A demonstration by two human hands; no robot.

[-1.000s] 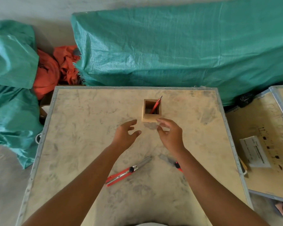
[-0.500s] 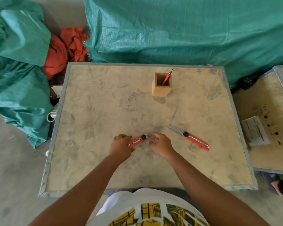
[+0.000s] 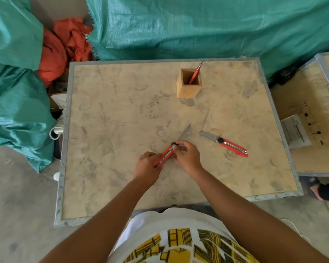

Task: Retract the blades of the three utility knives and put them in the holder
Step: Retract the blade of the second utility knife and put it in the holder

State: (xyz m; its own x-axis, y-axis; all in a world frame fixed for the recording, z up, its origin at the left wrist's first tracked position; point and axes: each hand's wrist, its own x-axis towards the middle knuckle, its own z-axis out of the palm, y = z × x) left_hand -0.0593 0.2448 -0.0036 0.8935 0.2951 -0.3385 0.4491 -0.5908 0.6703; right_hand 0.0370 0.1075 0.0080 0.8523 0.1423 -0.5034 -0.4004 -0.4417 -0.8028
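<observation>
Since half a second back the held knife [image 3: 164, 155] is lifted and swung, blade now pointing up toward the far right corner instead of lying flat; both hands have closed in on it. Loose knife and holder unmoved on the counter.

Left to right. Teal tarp [image 3: 17, 103] bunched off the counter's left edge, orange cloth [image 3: 62, 48] behind the far left corner. Counter [image 3: 106, 114]: worn plywood top, metal rim. Left hand [image 3: 146, 166] near the middle of the near half, fingers curled shut round the red handle's tail end. Held knife runs diagonally up-right from it, grey blade fully out, tip over the counter centre. Right hand [image 3: 188, 155] touching the left one's side of the handle, thumb and forefinger pinched on the black slider knob, other fingers folded. Whether the knife touches the counter: cannot tell. Holder [image 3: 188, 84], wooden square box, upright near the far edge, right of centre; one red knife [image 3: 195, 74] stands tilted inside it, tip leaning to the right, blade state not readable. Second loose knife [image 3: 225, 144] lies flat just right of the right hand, apart from it, blade out and pointing left, handle toward the right edge. Second board [image 3: 311, 118] off the right edge with a paper label [image 3: 295, 130] on it.
</observation>
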